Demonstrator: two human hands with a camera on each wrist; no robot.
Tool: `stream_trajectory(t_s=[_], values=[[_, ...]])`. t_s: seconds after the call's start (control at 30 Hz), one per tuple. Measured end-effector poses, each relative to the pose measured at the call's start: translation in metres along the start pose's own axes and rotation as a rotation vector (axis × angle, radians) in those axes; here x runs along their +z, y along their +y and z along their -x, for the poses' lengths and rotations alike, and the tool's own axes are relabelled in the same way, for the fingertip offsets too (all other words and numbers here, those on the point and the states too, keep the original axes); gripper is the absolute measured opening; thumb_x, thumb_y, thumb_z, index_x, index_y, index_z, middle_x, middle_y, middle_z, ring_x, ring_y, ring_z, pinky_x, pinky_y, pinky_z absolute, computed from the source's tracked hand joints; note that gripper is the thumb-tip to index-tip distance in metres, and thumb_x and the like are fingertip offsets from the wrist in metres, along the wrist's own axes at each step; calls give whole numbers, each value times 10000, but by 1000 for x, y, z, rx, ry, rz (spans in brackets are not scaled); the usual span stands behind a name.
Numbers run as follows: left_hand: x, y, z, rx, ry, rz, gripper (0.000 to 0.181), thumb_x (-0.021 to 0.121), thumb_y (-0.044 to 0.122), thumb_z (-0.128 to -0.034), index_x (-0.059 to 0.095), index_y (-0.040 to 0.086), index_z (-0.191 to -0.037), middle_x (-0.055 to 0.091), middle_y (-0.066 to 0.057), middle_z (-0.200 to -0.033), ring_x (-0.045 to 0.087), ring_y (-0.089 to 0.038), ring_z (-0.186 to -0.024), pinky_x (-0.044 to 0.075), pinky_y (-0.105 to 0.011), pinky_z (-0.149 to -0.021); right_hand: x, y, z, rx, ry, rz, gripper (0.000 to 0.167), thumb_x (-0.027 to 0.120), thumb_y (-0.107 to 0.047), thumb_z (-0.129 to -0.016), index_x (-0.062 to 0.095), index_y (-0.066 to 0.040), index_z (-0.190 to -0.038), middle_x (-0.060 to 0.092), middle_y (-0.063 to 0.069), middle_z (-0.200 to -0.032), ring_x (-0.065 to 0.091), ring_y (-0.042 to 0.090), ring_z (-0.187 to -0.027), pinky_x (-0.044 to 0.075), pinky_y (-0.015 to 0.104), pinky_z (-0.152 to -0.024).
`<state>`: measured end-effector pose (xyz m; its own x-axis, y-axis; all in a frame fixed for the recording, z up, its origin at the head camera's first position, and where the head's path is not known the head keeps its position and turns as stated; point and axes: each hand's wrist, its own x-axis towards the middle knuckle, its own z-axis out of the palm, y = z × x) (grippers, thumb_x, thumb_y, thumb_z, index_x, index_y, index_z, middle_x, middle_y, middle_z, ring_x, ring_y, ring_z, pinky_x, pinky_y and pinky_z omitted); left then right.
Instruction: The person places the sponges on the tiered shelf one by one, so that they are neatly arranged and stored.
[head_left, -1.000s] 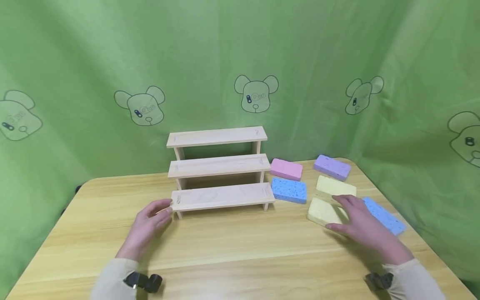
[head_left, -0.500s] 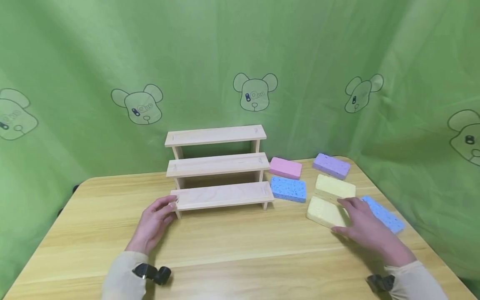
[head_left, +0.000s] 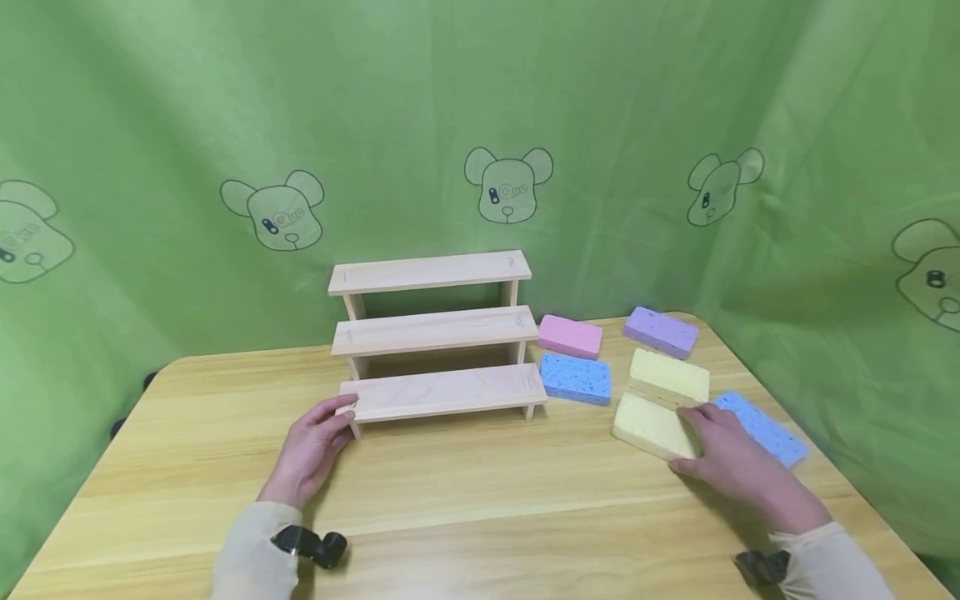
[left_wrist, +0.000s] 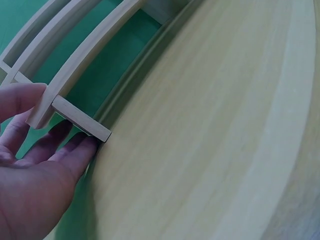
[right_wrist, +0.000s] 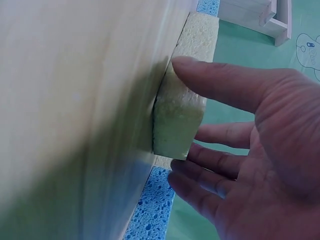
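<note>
From here I see the right hand (right_wrist: 267, 152) pinching a yellow sponge (right_wrist: 178, 120), thumb across its side. Speckled blue sponge (right_wrist: 150, 205) around 6 o'clock, wooden rack (right_wrist: 245, 12) between 1 and 2.

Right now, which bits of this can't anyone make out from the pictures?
Head view: right end of the near yellow sponge, hidden by the right hand.
Head view: dark things beyond the table, partly hidden by its left edge.
Head view: lettering on the curtain, too small to read surely.
Left wrist view: far board ends of the wooden rack, cut off by the top edge.
</note>
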<state>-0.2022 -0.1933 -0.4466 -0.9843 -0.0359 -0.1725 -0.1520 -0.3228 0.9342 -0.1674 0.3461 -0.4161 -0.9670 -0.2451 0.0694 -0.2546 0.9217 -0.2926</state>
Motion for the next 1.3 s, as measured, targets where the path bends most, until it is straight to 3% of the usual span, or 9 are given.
stream_trajectory(t_s=[0.27,0.53,0.8,1.3], values=[[-1,2,-1,5,1,-15,296,564,-11,-965,606,-19,-1258,371,-152,-1462,565,-145,-1121,430,-342,-1058,2,4,-2,-17,-3,-38,814,808,-252,-785,405,196,-1332,409,398,-1255,458,580,-1103,386,698,-948],[-2,1,-1,9,12,7,221,576,-10,-959,682,69,-1136,383,-155,-1453,575,-145,-1102,449,-335,-1038,-3,4,-3,-29,20,-88,820,816,-234,-790,396,193,-1350,410,380,-1254,463,560,-1096,376,706,-949],[-2,1,-1,-5,15,-12,298,573,-7,-963,623,-12,-1257,395,-159,-1453,587,-131,-1102,466,-311,-1018,-12,2,-3,-75,47,-133,807,820,-262,-798,423,162,-1358,418,334,-1287,460,529,-1121,366,715,-943],[-2,1,0,-7,9,-9,373,576,-18,-957,554,-57,-1328,391,-156,-1464,571,-160,-1144,442,-333,-1046,-17,-5,-7,-154,70,-196,712,809,-257,-822,487,91,-1353,435,249,-1317,469,498,-1137,392,703,-910]])
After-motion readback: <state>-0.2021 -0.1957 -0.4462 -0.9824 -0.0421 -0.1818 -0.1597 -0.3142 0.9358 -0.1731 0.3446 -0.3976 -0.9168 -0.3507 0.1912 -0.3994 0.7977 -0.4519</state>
